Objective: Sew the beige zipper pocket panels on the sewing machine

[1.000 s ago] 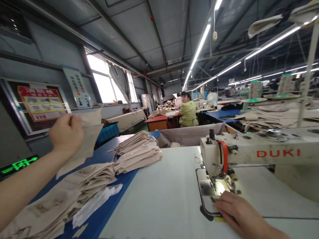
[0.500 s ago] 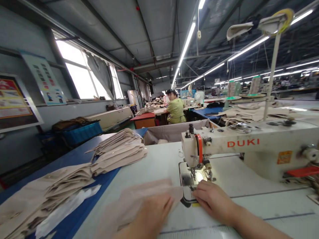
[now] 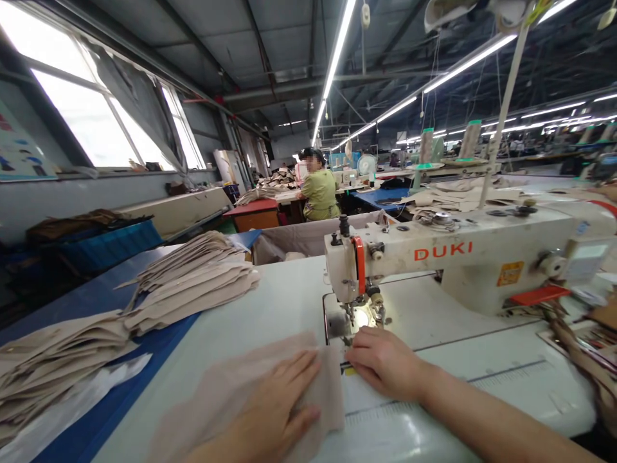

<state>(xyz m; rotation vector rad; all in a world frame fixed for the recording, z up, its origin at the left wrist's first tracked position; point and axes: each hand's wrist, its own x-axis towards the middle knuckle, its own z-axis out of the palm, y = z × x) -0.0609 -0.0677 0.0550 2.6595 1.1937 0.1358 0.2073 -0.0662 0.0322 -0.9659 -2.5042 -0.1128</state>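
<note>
Currently, a beige fabric panel is lying at seven o'clock in view; the left hand is resting flat on it, thumb spread; the right hand is curling at four o'clock of the needle plate, pinch unclear; uneven pressure could be skewing the panel, straying inward risking pricks.

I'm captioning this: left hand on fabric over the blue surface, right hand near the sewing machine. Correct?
Not blue: in the head view, the left hand is on fabric over the pale worktop; the right hand is near the sewing machine.
</note>
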